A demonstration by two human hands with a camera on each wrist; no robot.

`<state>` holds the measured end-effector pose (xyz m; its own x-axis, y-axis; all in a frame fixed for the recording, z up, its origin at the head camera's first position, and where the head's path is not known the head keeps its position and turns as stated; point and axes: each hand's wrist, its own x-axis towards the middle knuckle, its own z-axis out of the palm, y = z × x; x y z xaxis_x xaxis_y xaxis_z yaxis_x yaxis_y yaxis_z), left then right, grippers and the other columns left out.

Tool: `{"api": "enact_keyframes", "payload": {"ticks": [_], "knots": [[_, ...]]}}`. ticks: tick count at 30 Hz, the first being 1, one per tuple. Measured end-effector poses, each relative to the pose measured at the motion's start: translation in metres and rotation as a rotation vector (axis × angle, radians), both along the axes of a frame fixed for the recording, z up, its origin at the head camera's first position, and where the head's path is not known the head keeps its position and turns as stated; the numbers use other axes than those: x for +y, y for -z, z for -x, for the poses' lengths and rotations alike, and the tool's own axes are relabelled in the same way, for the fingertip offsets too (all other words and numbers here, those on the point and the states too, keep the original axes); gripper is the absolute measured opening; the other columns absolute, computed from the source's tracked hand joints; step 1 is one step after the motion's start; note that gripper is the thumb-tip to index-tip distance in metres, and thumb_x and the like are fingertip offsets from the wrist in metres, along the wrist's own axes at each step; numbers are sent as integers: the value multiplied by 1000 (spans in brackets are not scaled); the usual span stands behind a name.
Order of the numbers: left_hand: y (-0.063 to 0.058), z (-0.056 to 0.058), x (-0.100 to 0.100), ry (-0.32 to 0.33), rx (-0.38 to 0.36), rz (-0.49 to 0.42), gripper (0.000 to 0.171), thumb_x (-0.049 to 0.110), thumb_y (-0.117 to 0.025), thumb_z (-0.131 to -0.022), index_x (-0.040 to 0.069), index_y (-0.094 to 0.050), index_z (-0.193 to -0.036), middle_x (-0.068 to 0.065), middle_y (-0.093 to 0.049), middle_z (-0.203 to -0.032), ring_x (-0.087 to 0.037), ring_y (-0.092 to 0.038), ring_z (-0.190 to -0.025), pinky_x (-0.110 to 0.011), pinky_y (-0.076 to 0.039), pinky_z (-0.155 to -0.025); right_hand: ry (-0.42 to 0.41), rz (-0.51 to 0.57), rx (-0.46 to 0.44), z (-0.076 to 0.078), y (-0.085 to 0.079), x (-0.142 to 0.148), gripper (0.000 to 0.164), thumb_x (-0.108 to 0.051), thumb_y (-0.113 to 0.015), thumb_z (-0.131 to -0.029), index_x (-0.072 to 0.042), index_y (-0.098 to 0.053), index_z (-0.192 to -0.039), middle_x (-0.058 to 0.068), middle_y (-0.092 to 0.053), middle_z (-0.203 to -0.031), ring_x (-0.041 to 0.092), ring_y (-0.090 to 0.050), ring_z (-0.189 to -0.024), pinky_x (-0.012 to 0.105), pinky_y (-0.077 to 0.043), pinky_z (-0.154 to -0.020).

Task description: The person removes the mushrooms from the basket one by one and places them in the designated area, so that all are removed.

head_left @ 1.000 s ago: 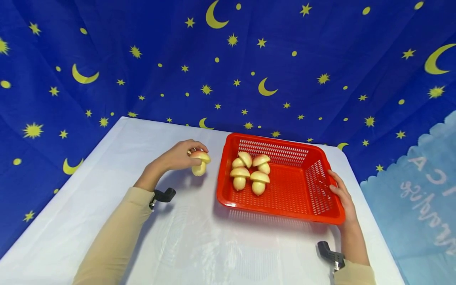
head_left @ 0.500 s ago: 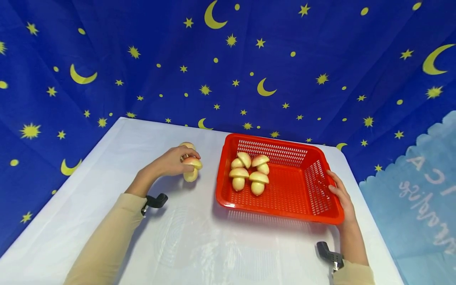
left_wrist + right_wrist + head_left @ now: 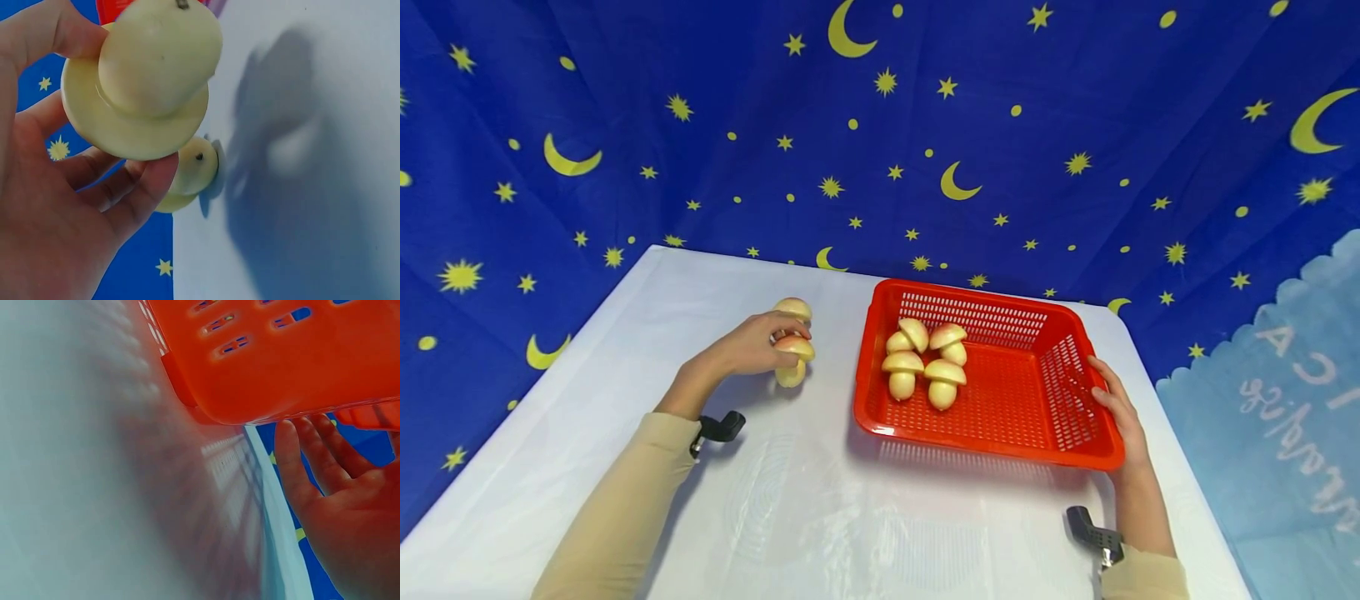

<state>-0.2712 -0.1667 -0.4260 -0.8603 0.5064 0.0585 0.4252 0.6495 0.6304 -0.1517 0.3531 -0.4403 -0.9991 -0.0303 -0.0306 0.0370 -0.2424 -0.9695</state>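
My left hand (image 3: 760, 343) pinches a pale yellow toy mushroom (image 3: 790, 375) by its pink-tinged cap, stem downward. The left wrist view shows the thumb and fingers round the cap, the rounded stem (image 3: 159, 59) toward the camera, and a shadow on the table. Just beyond that hand stands a second toy mushroom (image 3: 793, 308), partly hidden; its stem (image 3: 195, 167) shows below the held one. Several more toy mushrooms (image 3: 943, 383) lie in the left part of a red plastic basket (image 3: 992, 454). My right hand (image 3: 1123, 417) holds the basket's right rim, thumb over it, fingers (image 3: 294, 456) against the outside.
A white-covered table (image 3: 820, 517) carries everything. Behind it hangs a blue cloth (image 3: 700, 108) with yellow moons and stars. At the right is a light blue panel (image 3: 1285, 417) with pale lettering. A black device (image 3: 722, 427) is strapped to each wrist.
My left hand has moved left and slightly toward me with its toy mushroom, revealing the other mushroom behind it. The right hand and the basket stay in place.
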Motion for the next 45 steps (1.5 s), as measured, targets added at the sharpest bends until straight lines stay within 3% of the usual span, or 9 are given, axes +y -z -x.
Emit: {"api": "enact_keyframes", "payload": {"ticks": [12,19,29,45], "knots": [[9,2,-11,-2,65,34,38,16,-71,-64,15,-61,-100,-1,-55,-92,-17,-49,-82,-33,-39,-70,-2,2,1,-1,1,-1,51,-15,-31,-96,-28,-16,-143,8,-11,-143,26,-38,-116,42,-35,-86],[15,4,-15,-50,74,86,36,21,-71,-63,19,-60,-98,0,-53,-95,-17,-48,-83,-33,-38,-71,-10,19,22,1,1,0,50,-14,-29,-96,-25,-16,-143,9,-11,-143,25,-40,-112,40,-41,-84],[15,2,-15,-71,104,92,41,22,-73,-62,18,-60,-101,-1,-53,-96,-19,-48,-87,-36,-37,-76,-11,10,34,2,3,1,50,-13,-29,-96,-24,-16,-143,11,-10,-143,25,-39,-113,41,-38,-84],[17,2,-15,-102,89,102,44,27,-73,-65,19,-59,-106,-2,-51,-102,-19,-47,-90,-37,-37,-77,1,1,28,2,1,1,51,-13,-30,-96,-25,-17,-143,10,-11,-143,26,-37,-115,39,-39,-85]]}}
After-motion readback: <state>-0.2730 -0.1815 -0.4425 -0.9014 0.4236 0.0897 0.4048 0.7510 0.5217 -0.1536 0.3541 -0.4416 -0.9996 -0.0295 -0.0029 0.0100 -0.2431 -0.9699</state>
